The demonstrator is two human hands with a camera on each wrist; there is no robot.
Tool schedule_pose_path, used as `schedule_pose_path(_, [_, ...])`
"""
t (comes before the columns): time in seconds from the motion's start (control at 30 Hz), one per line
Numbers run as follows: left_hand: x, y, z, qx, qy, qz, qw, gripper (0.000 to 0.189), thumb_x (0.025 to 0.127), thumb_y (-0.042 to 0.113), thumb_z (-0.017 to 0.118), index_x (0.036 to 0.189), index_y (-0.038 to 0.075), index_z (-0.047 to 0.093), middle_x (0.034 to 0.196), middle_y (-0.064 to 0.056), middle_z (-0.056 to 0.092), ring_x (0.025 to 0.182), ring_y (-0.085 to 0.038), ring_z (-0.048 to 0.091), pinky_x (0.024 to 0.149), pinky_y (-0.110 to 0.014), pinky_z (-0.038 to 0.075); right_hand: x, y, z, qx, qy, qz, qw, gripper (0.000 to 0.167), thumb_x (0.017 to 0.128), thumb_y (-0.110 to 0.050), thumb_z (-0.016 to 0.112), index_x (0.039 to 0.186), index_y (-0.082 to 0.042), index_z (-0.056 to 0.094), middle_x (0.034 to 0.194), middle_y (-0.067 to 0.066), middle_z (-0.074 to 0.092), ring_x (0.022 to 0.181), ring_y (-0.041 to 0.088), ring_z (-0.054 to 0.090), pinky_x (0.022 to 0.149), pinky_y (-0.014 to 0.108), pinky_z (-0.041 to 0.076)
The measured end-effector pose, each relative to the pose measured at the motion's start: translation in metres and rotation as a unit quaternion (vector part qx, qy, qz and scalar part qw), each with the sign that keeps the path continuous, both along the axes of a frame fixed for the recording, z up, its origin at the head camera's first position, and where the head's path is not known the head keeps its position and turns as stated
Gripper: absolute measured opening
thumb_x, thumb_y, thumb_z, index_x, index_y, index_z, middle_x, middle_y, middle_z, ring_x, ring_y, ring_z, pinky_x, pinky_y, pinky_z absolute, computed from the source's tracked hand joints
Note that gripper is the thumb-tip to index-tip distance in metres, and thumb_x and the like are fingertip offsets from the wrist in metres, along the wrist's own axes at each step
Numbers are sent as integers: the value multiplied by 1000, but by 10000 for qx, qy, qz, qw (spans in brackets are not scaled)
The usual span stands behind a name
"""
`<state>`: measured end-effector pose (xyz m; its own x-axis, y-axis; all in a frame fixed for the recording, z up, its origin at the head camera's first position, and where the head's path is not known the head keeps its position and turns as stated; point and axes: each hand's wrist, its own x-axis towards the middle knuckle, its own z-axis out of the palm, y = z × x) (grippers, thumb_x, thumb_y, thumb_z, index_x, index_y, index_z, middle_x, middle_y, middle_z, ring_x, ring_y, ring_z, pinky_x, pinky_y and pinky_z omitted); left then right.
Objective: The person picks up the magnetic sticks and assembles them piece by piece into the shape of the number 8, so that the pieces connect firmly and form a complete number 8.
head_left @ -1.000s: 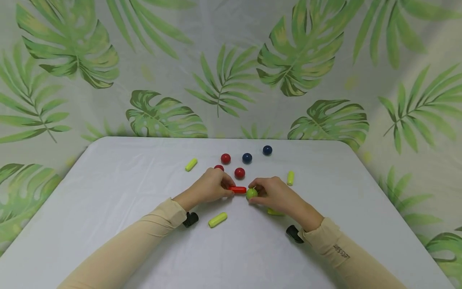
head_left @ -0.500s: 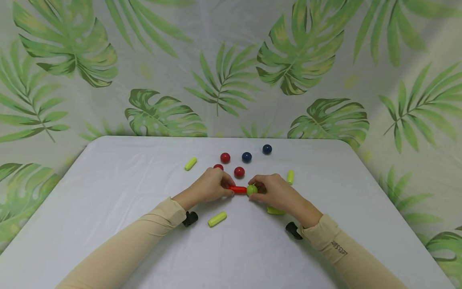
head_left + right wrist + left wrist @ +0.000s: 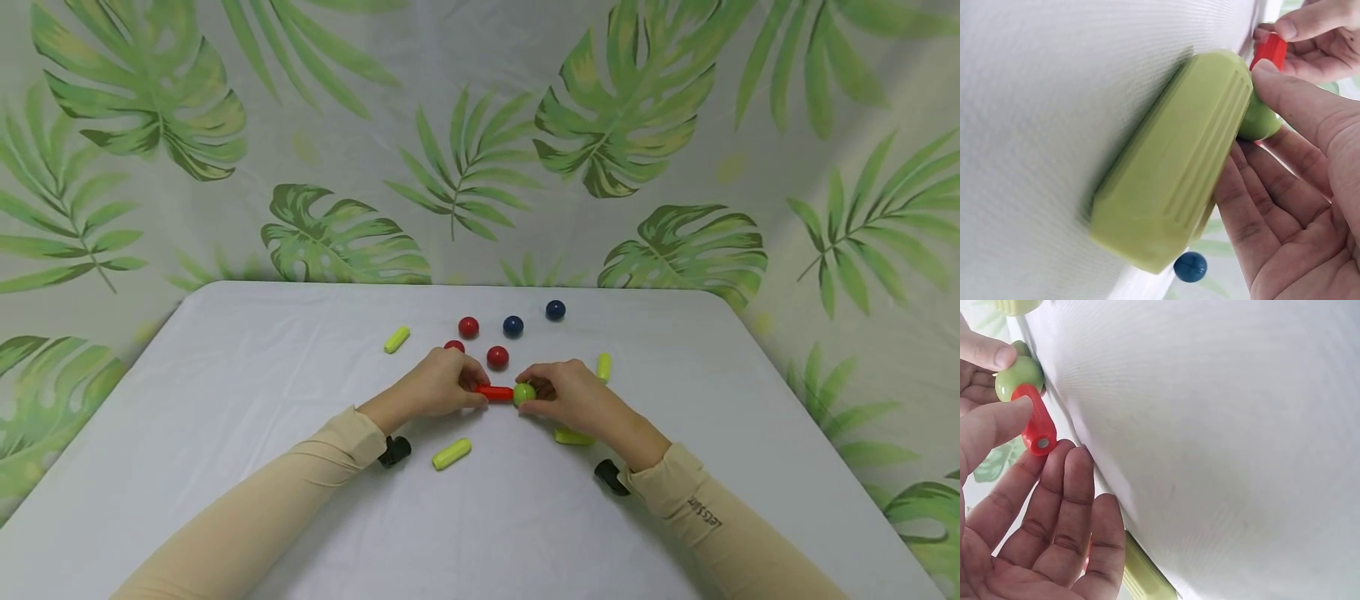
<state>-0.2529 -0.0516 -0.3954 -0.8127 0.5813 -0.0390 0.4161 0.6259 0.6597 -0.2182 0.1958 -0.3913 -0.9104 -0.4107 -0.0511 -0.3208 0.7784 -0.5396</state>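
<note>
Two pinch grips: left hand [image 3: 438, 385] holds red faceted rod [image 3: 497, 392]; right hand [image 3: 572, 398] holds green ball [image 3: 522, 394], now shifted into line against rod's end. Looks joined.

The red rod [image 3: 1037, 419] looks like glossy plastic, its end disc [image 3: 1042, 443] metallic. I see a shiny green ball [image 3: 1019, 375], a ribbed, satiny yellow-green plastic rod [image 3: 1172, 156] and matt, finely textured white cloth [image 3: 1229, 425].

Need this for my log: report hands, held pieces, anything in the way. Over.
Left hand pinches red bar. Right hand pinches green ball. Bar's end meets ball. Nothing seen between them; green stick close by right hand.
</note>
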Motion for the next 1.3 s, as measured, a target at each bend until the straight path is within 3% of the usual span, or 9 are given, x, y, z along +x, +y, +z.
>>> schedule_pose_path(0.3, [-5, -11, 8, 41, 48, 72, 10000, 16, 95, 16, 83, 109, 8, 82, 91, 1, 79, 82, -9, 69, 78, -23, 57, -1, 2, -1, 46, -1, -21, 10000, 40, 93, -23, 86, 129, -7, 75, 103, 0, 79, 90, 9, 70, 90, 34, 62])
schedule_pose_path(0.67, [-15, -24, 22, 130, 529, 198, 9983, 20, 95, 16, 83, 111, 5, 79, 96, -1, 79, 88, -11, 73, 87, -30, 61, 1, 1, -1, 187, 68, -33, 9998, 40, 94, -24, 85, 129, -8, 76, 105, -1, 79, 91, 9, 70, 89, 34, 62])
schedule_pose_path(1.0, [-23, -32, 26, 138, 720, 590, 9956, 25, 94, 17, 83, 116, 7, 78, 100, -5, 78, 95, -19, 74, 89, -37, 58, 2, 0, -2, 167, 65, -56, 9998, 39, 94, -23, 85, 129, -9, 76, 105, -1, 79, 91, 9, 70, 89, 33, 62])
schedule_pose_path(1.3, [-32, -36, 25, 156, 588, 783, 9951, 32, 95, 18, 80, 124, 5, 76, 115, -12, 77, 109, -28, 73, 98, -44, 59, 3, 1, -2, 158, 154, -25, 9998, 39, 94, -22, 85, 129, -8, 76, 105, -1, 79, 90, 8, 70, 87, 31, 62])
